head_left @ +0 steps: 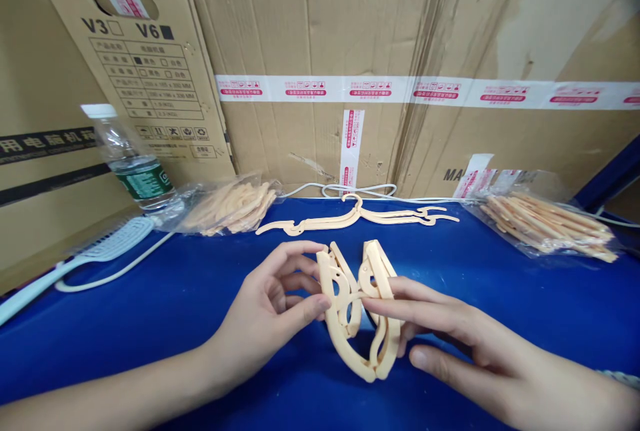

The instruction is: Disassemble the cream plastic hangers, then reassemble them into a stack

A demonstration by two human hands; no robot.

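A cream plastic folding hanger [340, 344], its arms folded up into a narrow V, is upright just above or on the blue tabletop. My left hand [280, 304] grips its left arm between thumb and fingertips. On the other side, my right hand [460, 331] has its fingers stretched out against the right arm and near the hook in the middle. The right thumb stands apart from the hanger. Behind both hands lies another cream hanger [330, 222], spread out flat with its hook pointing away from me.
Clear bags of cream hanger parts lie at the back left [230, 207] and back right [545, 224]. A water bottle [143, 177], a pale blue hairbrush [110, 241] and a white cable [125, 274] are at left. Cardboard boxes [310, 31] wall off the back.
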